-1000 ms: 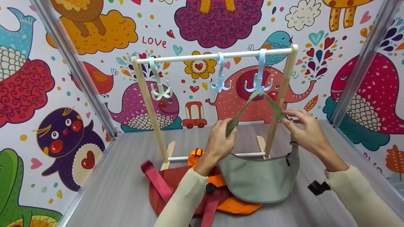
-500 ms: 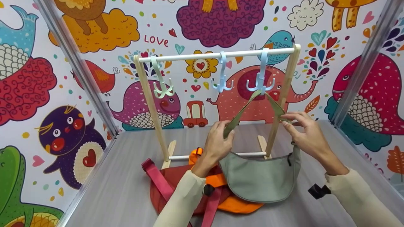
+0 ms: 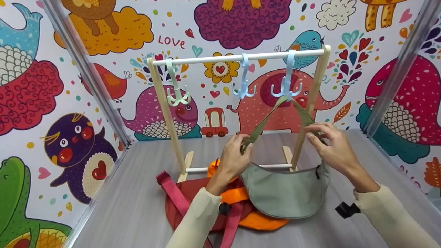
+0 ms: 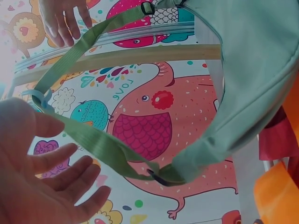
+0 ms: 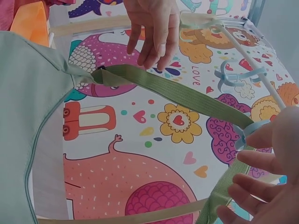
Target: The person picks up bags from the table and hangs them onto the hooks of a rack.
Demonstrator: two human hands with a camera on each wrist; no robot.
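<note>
A grey-green crossbody bag [image 3: 287, 193] hangs by its green strap [image 3: 265, 120] from the right-hand blue hook [image 3: 286, 90]. My left hand [image 3: 232, 156] is beside the left length of strap; the left wrist view shows its fingers [image 4: 77, 175] spread apart from the webbing. My right hand [image 3: 332, 146] is beside the right length, its fingers [image 5: 252, 186] loosely bent and not round the strap in the right wrist view. Behind the hanging bag lie a dark red bag [image 3: 182, 196] with pink straps and an orange bag [image 3: 265, 222], both partly hidden.
A wooden rack with a white top rail [image 3: 213, 59] stands on the grey table [image 3: 120, 203]. A second blue hook [image 3: 244, 90] and a pale green hook [image 3: 178, 96] hang from the rail with nothing on them. Patterned walls [image 3: 82, 131] enclose the back and sides.
Both hands have loosened from the strap, the left moving slightly down and left. The bag stays hanging on the hook. The head view has shifted a little.
</note>
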